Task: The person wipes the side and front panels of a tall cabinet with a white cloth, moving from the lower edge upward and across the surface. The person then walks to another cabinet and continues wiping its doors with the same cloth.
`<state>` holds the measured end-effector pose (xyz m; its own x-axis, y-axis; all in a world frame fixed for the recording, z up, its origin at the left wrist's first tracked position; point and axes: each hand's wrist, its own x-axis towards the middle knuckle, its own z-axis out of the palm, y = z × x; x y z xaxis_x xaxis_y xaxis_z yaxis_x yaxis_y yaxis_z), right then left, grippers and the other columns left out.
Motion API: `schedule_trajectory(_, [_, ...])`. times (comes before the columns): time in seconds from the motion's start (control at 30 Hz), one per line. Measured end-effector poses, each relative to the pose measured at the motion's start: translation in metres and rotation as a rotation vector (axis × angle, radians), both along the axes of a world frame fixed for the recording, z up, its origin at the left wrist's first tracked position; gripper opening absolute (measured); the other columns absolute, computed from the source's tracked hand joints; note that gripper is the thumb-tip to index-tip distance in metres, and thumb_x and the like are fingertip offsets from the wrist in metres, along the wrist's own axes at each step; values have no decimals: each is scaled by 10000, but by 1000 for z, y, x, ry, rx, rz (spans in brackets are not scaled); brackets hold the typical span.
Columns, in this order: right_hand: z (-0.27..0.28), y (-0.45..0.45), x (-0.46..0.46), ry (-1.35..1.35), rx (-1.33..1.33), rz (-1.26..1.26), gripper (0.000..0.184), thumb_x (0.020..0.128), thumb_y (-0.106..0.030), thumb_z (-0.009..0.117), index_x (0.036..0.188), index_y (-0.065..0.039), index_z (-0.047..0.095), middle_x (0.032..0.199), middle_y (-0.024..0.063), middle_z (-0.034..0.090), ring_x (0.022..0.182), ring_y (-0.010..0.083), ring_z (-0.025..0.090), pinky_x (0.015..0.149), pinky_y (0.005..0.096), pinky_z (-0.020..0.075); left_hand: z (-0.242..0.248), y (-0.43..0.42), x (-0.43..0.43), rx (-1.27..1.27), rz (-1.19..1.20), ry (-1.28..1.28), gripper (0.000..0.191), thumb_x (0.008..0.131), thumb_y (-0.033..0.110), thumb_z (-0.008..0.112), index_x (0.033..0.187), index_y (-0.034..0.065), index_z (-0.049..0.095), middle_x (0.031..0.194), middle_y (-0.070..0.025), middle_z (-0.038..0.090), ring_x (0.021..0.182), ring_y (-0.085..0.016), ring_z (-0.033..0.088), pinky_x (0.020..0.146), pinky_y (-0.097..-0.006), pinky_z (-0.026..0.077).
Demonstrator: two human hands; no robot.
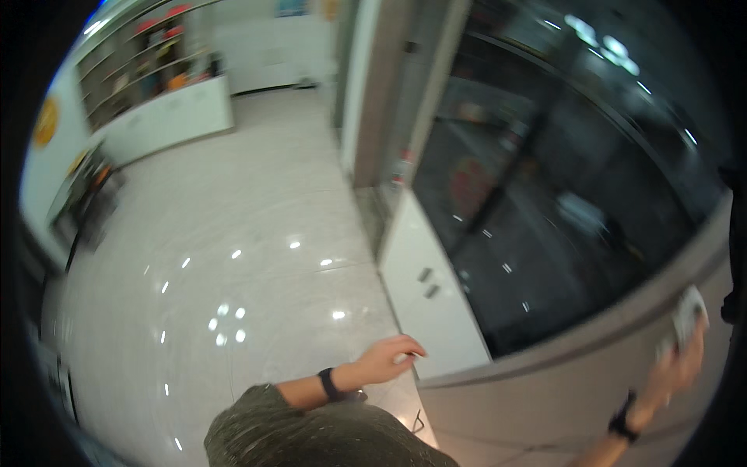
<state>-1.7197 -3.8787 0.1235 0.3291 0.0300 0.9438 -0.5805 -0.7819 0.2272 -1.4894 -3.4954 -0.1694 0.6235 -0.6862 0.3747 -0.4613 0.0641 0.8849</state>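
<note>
My left hand (390, 358) is in front of me, over the pale floor beside the lower corner of a white cabinet (435, 327). Its fingers are curled. A pale spot shows inside the curl, and whether it is a small thing or the floor behind is unclear. Far to the right, my right hand (677, 368) reaches out with a blurred whitish object (690, 309), possibly a folded cloth, in its fingers. Behind that hand lies a beige surface (525, 403) below a large dark glass pane (583, 175). Both wrists wear black bands.
Glossy floor tiles (251, 204) reflect the ceiling lights. At the back left stands a low white cabinet (175, 114) with filled shelves (154, 55) above. Dark clutter (93, 187) sits along the left wall. A thin dark cord or loop (418, 421) lies near my body.
</note>
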Motion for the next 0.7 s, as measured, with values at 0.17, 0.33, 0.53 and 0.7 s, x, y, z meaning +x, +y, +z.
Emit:
schedule_trajectory(0.17, [-86, -7, 32, 179, 129, -217, 545, 868, 33, 563, 1392, -117, 590, 1281, 124, 627, 1237, 278, 535, 1064, 450, 393, -8, -4, -7, -22, 85, -42, 169, 840, -52, 652, 975, 24, 720, 979, -129, 705, 892, -251, 700, 799, -326, 567])
schedule_trajectory(0.33, [-232, 24, 47, 329, 214, -10, 618, 789, -41, 613, 1369, -254, 613, 1177, 36, 584, 1139, 277, 549, 913, 420, 452, -9, -11, -24, -33, 6, -64, 163, 840, -59, 654, 973, 12, 716, 967, -133, 703, 877, -249, 699, 776, -317, 569])
schedule_trajectory(0.53, [-162, 34, 37, 275, 381, 136, 594, 739, 82, 621, 1224, -250, 704, 1174, 116, 618, 1109, 338, 576, 932, 448, 484, 3, -20, -16, -34, -45, -67, 160, 841, -59, 650, 968, 12, 717, 964, -134, 701, 871, -242, 695, 774, -309, 566])
schedule_trajectory(0.7, [-17, 16, 23, -120, 72, -4, 668, 760, 85, 620, 1351, -227, 633, 1192, 119, 595, 1068, 316, 560, 879, 424, 486, -1, -23, -17, -16, -77, -46, 156, 839, -57, 652, 965, 7, 715, 958, -133, 699, 872, -242, 691, 771, -307, 564])
